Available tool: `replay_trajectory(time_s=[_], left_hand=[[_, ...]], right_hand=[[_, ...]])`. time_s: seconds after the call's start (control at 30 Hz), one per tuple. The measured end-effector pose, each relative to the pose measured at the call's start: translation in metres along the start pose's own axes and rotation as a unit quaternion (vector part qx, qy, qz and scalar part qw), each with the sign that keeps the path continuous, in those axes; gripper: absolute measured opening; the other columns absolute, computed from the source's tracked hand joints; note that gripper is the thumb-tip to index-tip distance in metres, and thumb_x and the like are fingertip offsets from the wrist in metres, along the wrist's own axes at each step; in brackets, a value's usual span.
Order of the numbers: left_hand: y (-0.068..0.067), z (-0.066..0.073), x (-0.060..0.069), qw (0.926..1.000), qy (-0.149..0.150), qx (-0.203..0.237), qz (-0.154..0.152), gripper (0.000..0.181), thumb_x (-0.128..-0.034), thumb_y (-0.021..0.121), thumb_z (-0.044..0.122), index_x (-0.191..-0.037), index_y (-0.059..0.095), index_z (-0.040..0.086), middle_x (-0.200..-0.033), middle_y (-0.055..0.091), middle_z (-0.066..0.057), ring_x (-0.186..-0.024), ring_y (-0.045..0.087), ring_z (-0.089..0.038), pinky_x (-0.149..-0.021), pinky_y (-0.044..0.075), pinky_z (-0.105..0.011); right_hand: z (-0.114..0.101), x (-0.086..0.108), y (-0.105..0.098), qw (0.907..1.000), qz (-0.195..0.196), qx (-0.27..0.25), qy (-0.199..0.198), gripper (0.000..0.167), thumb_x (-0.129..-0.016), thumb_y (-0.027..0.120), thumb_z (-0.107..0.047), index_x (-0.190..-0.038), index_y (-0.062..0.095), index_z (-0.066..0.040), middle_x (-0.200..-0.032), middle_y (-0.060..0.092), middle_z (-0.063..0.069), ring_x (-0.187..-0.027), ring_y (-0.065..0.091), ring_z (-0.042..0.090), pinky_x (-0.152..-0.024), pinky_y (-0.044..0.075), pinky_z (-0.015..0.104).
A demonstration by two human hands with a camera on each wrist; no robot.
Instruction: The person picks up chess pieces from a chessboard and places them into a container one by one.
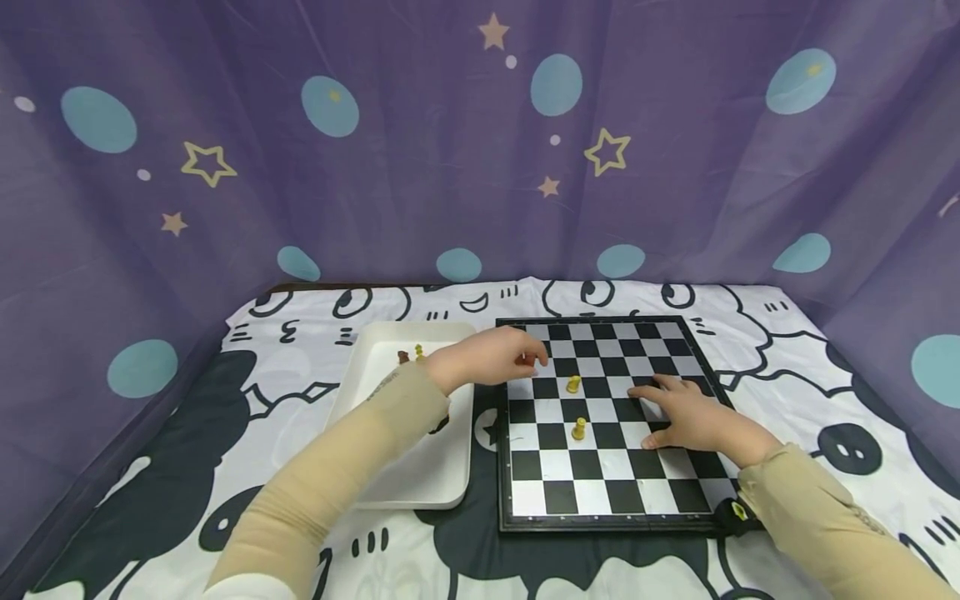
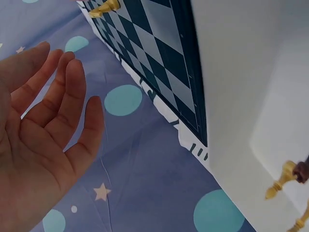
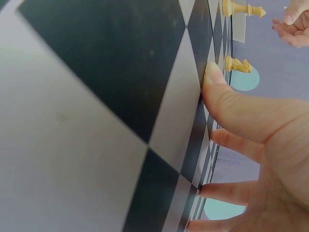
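Note:
My left hand (image 1: 495, 353) hovers over the left edge of the chessboard (image 1: 555, 482), its fingers loosely bent with nothing between them; the left wrist view shows its palm bare. My right hand (image 1: 692, 417) rests its spread fingertips on the right half of the board. Two yellow chess pieces stand on the board between the hands: a knight (image 3: 238, 65) farther back and a taller piece (image 1: 579, 428) nearer the front. In the right wrist view, the right thumb (image 3: 231, 104) touches the board surface.
A white tray (image 1: 420, 492) stands left of the board, partly hidden under the left forearm. Inside lie several pieces, among them a yellow one (image 2: 281, 181) and a dark brown one (image 2: 302, 171). A patterned cloth (image 1: 390, 546) covers the table; a purple curtain (image 1: 450, 167) hangs behind.

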State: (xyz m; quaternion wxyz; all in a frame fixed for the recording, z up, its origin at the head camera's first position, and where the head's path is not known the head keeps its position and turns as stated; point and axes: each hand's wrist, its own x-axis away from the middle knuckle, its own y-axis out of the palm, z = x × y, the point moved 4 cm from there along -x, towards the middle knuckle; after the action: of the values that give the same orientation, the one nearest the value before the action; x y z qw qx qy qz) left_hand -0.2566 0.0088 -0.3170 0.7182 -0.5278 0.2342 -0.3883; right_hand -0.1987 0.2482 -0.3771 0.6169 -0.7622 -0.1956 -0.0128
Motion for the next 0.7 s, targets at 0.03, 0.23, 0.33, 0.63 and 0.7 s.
replay_trajectory(time_s=[0.03, 0.23, 0.33, 0.63, 0.7], left_hand=[[0.0, 0.0, -0.002, 1.0, 0.001, -0.002, -0.001, 0.02, -0.0936, 0.059, 0.014, -0.111, 0.066, 0.008, -0.093, 0.065, -0.002, -0.078, 0.055, -0.012, -0.075, 0.046, -0.027], [0.002, 0.005, -0.011, 0.9999, -0.007, 0.0, -0.012, 0.023, -0.0952, 0.056, 0.015, -0.116, 0.065, 0.008, -0.096, 0.064, -0.002, -0.08, 0.053, -0.012, -0.074, 0.044, -0.026], [0.003, 0.008, -0.016, 0.9997, -0.014, 0.01, -0.018, 0.025, -0.0957, 0.056, 0.015, -0.118, 0.064, 0.008, -0.099, 0.063, -0.003, -0.082, 0.053, -0.012, -0.075, 0.044, -0.026], [0.006, 0.012, -0.029, 0.9992, -0.019, 0.015, -0.032, 0.027, -0.0935, 0.059, 0.012, -0.12, 0.062, 0.008, -0.101, 0.064, -0.003, -0.084, 0.055, -0.013, -0.076, 0.045, -0.025], [0.006, 0.011, -0.032, 0.9989, -0.023, 0.019, -0.035, 0.029, -0.0924, 0.061, 0.011, -0.121, 0.062, 0.008, -0.102, 0.064, -0.003, -0.086, 0.056, -0.014, -0.077, 0.045, -0.025]], right_hand=[[0.0, 0.0, 0.0, 1.0, 0.0, 0.0, 0.0, 0.079, -0.067, 0.079, -0.045, -0.133, 0.052, -0.01, -0.141, 0.029, 0.038, -0.123, 0.026, 0.065, -0.089, 0.033, 0.073], [-0.001, 0.0, -0.001, 1.0, -0.002, -0.001, 0.002, 0.079, -0.067, 0.079, -0.044, -0.134, 0.051, -0.01, -0.141, 0.028, 0.038, -0.124, 0.026, 0.065, -0.089, 0.034, 0.072], [-0.001, 0.0, -0.001, 1.0, -0.002, -0.002, 0.002, 0.08, -0.067, 0.079, -0.044, -0.134, 0.051, -0.01, -0.141, 0.028, 0.038, -0.124, 0.026, 0.064, -0.089, 0.034, 0.072], [-0.001, 0.0, 0.0, 1.0, -0.004, -0.002, 0.002, 0.079, -0.068, 0.078, -0.045, -0.134, 0.051, -0.011, -0.141, 0.029, 0.038, -0.123, 0.026, 0.065, -0.09, 0.032, 0.073], [-0.001, 0.0, -0.001, 1.0, -0.004, -0.002, 0.002, 0.079, -0.068, 0.078, -0.045, -0.134, 0.051, -0.011, -0.141, 0.029, 0.038, -0.123, 0.026, 0.065, -0.09, 0.032, 0.073]])
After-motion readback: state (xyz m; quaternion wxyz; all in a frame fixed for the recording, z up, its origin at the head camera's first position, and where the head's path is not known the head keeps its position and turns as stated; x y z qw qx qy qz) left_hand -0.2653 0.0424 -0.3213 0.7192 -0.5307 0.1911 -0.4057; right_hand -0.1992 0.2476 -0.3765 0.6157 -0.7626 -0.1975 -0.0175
